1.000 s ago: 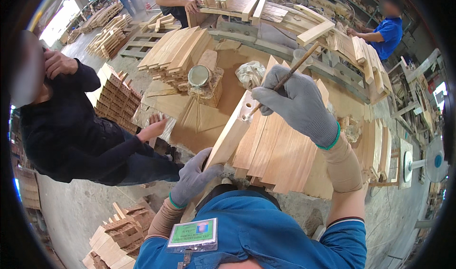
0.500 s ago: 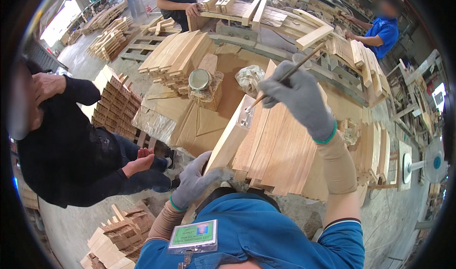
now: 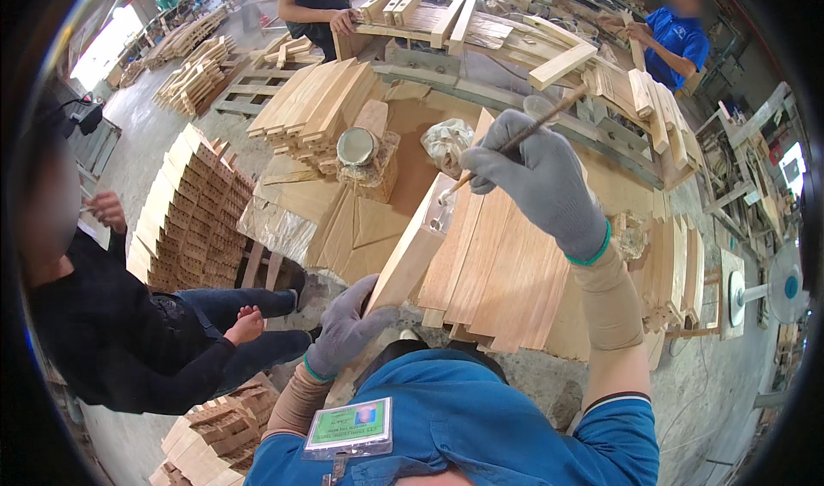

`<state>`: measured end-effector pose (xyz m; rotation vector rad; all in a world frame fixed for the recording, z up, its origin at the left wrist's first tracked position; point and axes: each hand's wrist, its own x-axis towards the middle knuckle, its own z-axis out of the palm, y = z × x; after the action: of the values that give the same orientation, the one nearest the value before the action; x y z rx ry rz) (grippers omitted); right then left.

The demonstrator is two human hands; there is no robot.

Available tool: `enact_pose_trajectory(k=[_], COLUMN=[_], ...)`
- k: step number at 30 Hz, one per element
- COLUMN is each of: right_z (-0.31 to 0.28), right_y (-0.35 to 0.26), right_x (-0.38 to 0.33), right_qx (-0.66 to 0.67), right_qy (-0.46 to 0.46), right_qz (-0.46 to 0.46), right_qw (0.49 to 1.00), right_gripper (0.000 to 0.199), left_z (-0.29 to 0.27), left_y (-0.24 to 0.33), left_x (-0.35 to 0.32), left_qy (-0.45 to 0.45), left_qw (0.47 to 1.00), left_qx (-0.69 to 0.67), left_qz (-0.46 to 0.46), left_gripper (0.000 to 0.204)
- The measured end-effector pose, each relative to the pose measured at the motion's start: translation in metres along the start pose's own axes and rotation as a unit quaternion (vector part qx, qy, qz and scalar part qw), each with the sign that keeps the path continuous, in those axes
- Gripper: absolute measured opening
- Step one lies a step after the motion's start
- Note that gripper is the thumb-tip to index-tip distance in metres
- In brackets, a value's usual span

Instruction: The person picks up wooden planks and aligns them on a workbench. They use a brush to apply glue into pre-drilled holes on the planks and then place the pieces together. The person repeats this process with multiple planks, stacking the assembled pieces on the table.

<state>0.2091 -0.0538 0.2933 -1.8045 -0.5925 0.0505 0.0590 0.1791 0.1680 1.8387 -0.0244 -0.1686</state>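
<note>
My left hand (image 3: 350,327), in a grey glove, is closed around the near end of a pale wooden bar (image 3: 402,267). The bar slants away from me, its far end face showing holes with white, glue-like smears. Gloved too, my right hand (image 3: 545,185) pinches a thin wooden-handled brush (image 3: 560,108). The brush's white-coated tip touches the bar's far end, beside a hole. Right of the bar lies a row of wooden boards (image 3: 502,267), below my right hand. An open can (image 3: 356,147) of pale contents stands on a block beyond the bar.
A crumpled plastic bag (image 3: 449,145) and a stack of boards (image 3: 313,108) are on the cardboard-covered table (image 3: 343,237). At left a person in black (image 3: 129,323) stands close by a tall timber stack (image 3: 189,215). Others work behind a bench. A fan (image 3: 785,287) stands right.
The brush tip has shifted slightly at the bar's end. The person at left has moved lower and lowered a raised hand. My left hand keeps its grip.
</note>
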Motion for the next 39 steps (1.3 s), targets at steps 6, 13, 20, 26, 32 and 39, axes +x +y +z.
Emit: enact_pose_trajectory(k=[6, 13, 20, 26, 32, 39], right_z=[0.011, 0.045, 0.053, 0.049, 0.045, 0.045], right_y=[0.021, 0.067, 0.075, 0.071, 0.074, 0.079], right_x=[-0.029, -0.051, -0.051, -0.056, -0.056, -0.061], right_qx=[0.145, 0.329, 0.277, 0.273, 0.365, 0.386], right_qy=[0.068, 0.241, 0.215, 0.185, 0.214, 0.216], right_qz=[-0.044, -0.131, -0.157, -0.168, -0.135, -0.125], right_qw=[0.986, 0.904, 0.923, 0.929, 0.896, 0.888], right_gripper=[0.012, 0.013, 0.022, 0.025, 0.024, 0.023], left_z=[-0.004, -0.010, -0.013, -0.014, -0.013, -0.011], left_y=[-0.020, -0.002, 0.000, -0.004, -0.001, -0.002], left_x=[-0.001, -0.002, -0.009, -0.010, -0.012, -0.012], left_qy=[-0.008, -0.014, -0.029, -0.049, -0.050, -0.043], left_qw=[0.992, 0.992, 0.986, 0.984, 0.986, 0.989], left_qx=[-0.110, -0.121, -0.156, -0.167, -0.158, -0.143], left_qz=[-0.055, -0.045, -0.044, -0.023, -0.024, -0.001], left_gripper=[0.048, 0.047, 0.052, 0.054, 0.055, 0.053])
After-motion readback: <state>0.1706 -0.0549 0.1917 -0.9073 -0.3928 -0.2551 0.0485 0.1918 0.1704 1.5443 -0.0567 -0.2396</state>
